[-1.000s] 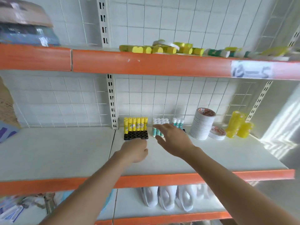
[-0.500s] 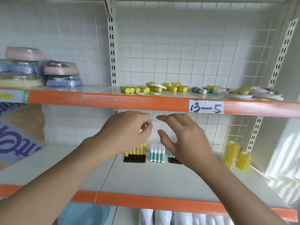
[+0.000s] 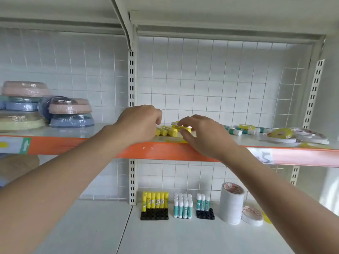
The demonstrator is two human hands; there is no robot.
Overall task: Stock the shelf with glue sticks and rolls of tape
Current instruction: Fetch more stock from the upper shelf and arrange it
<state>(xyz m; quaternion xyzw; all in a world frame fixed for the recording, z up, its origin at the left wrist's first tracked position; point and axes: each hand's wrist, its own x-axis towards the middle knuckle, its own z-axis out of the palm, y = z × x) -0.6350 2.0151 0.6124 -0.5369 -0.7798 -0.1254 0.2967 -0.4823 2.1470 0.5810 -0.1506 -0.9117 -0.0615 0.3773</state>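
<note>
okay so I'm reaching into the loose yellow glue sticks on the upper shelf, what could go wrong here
1. The loose yellow glue sticks lie on their sides near the orange shelf edge; a nudge from the right hand or left hand might roll one off.
2. A falling stick could topple the upright yellow sticks or white and teal sticks standing below.

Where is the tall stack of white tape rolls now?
In the head view, the tape stack stands on the lower shelf, right of centre, between the green glue sticks and a single flat roll.
</note>
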